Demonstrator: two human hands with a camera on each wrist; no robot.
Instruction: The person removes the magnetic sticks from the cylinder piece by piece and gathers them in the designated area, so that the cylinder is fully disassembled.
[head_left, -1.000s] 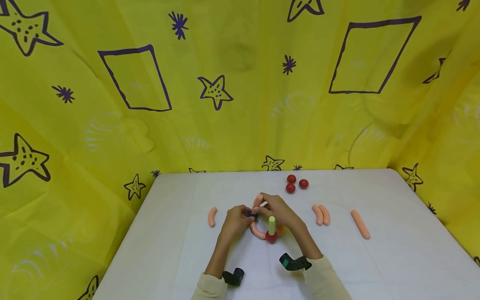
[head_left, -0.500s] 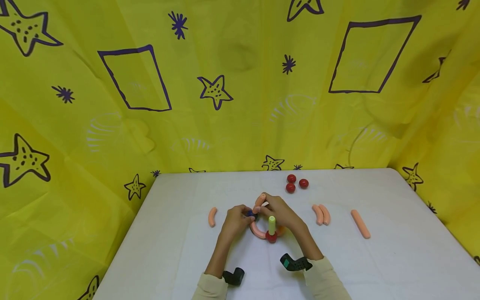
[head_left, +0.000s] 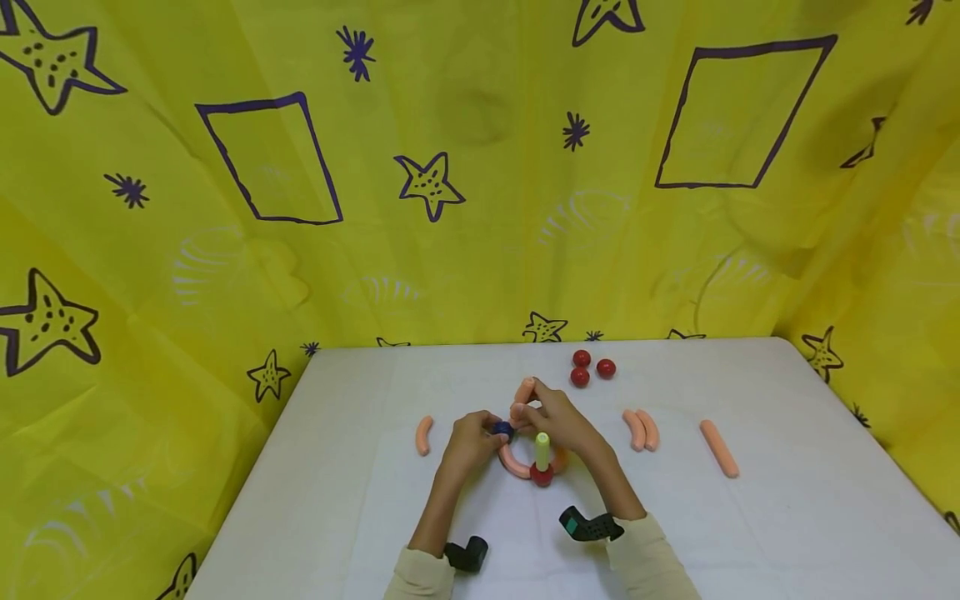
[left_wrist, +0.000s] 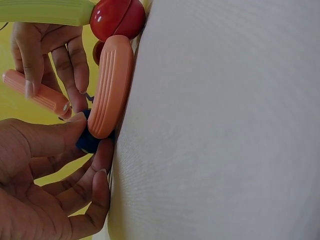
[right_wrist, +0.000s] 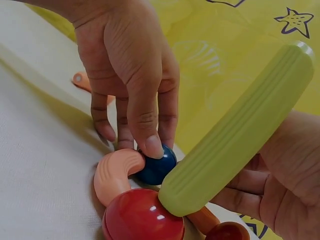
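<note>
My left hand (head_left: 472, 442) pinches a blue ball (head_left: 503, 430) between thumb and fingers, low over the table. A peach curved stick (left_wrist: 112, 85) joins this ball to a red ball (right_wrist: 142, 217). From the red ball a light green ribbed stick (head_left: 542, 451) stands up. My right hand (head_left: 558, 417) pinches a separate peach stick (left_wrist: 37, 92) just above and right of the blue ball; its end with a small metal dot faces the ball in the left wrist view. In the right wrist view the green stick covers part of my right hand (right_wrist: 290, 160).
Three red balls (head_left: 581, 377) lie at the back of the white table (head_left: 810, 517). One curved peach stick (head_left: 423, 435) is on the left, two (head_left: 643, 430) on the right, beside a straight one (head_left: 720, 448). A yellow patterned cloth (head_left: 480, 267) hangs behind.
My right hand has moved slightly up and right with the peach stick, away from the blue ball, which shows more now. My left hand stays in place.
</note>
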